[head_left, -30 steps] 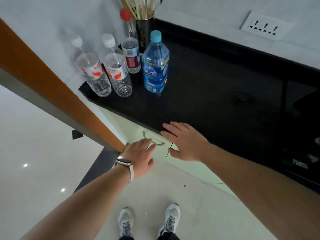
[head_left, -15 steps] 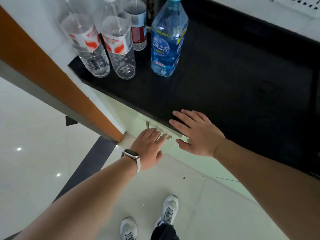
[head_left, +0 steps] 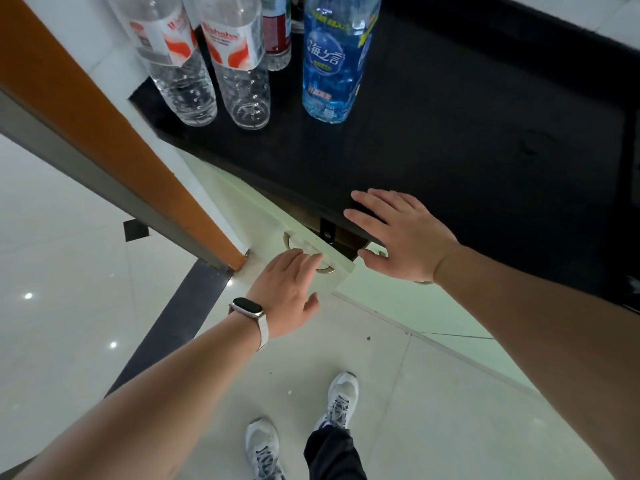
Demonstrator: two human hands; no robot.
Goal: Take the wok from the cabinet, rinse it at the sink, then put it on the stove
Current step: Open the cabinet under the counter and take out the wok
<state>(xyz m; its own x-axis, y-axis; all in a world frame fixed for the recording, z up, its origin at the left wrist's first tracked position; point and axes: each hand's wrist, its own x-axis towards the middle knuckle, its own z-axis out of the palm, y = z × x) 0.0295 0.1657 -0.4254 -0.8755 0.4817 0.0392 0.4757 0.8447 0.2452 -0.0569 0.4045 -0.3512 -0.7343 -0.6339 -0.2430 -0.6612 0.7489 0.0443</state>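
No wok is in view. Below the black countertop are two pale cabinet doors. The left cabinet door stands slightly ajar, and a dark gap shows behind its top edge. My left hand, with a watch on the wrist, has its fingers curled over this door's curved metal handle. My right hand hovers flat with spread fingers at the counter's front edge. Its thumb is close to the right door's handle, and it holds nothing. The right cabinet door is closed.
Two clear water bottles and a blue bottle stand at the counter's left end. An orange door frame runs diagonally on the left. My shoes stand on the pale tiled floor below.
I have leaned closer to the counter. My left hand reached the left door's handle and the door has swung out a little, opening a dark gap. My right hand moved up to the counter edge.
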